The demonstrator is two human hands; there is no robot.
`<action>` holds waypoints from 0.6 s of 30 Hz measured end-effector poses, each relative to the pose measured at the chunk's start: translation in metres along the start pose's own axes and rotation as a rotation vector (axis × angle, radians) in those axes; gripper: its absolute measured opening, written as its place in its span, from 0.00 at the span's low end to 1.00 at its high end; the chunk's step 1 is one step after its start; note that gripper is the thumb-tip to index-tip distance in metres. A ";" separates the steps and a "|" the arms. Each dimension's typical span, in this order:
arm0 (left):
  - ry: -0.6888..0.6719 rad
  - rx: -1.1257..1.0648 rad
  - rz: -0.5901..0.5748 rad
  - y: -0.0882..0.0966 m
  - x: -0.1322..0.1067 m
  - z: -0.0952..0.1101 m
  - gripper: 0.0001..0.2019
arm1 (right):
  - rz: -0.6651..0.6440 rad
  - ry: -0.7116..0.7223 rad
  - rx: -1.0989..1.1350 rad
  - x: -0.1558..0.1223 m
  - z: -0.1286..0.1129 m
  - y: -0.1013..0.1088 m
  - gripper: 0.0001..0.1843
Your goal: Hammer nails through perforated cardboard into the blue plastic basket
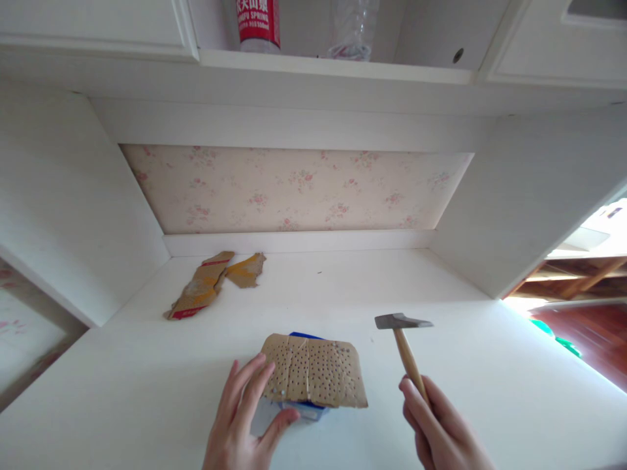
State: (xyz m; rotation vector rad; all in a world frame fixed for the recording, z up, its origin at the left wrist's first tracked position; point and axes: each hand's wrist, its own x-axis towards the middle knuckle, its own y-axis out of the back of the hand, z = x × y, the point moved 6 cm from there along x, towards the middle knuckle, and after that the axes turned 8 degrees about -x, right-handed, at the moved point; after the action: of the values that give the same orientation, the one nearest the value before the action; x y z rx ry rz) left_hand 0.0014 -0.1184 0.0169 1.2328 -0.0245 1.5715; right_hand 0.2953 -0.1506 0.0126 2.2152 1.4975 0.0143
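A perforated piece of cardboard [318,372], covered in many small holes, lies over a blue-edged clear plastic box [306,412] on the white tabletop. At its left edge is my left hand [247,414], fingers spread, fingertips over or against the cardboard and the thumb by the box's front. Whether it presses down I cannot tell. My right hand [435,421] is wrapped round the wooden handle of a hammer [409,359]. The hammer's metal head is raised to the right of the cardboard, apart from it. Small grey specks, perhaps nail heads, show near the cardboard's edges.
Torn cardboard scraps [203,284] lie at the back left of the white tabletop [337,287]. White side panels [533,196] flank it. Overhead, a shelf [337,67] holds a red-labelled bottle [259,29] and a clear bottle [353,29].
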 end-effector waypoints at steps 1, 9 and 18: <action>0.011 -0.008 0.019 0.004 -0.001 -0.001 0.25 | 0.002 0.045 -0.093 0.008 -0.004 0.005 0.26; 0.608 -0.138 0.045 0.036 -0.010 -0.051 0.18 | 0.002 0.261 -0.812 0.063 -0.003 0.016 0.17; 0.934 -0.572 -0.300 -0.004 -0.003 -0.045 0.31 | -0.007 0.385 -0.986 0.094 0.000 -0.002 0.16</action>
State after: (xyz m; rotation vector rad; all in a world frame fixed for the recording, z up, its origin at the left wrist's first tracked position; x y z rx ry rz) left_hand -0.0263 -0.0926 -0.0078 -0.0007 0.2790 1.5788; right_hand 0.3320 -0.0678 -0.0109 1.4250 1.2525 0.9954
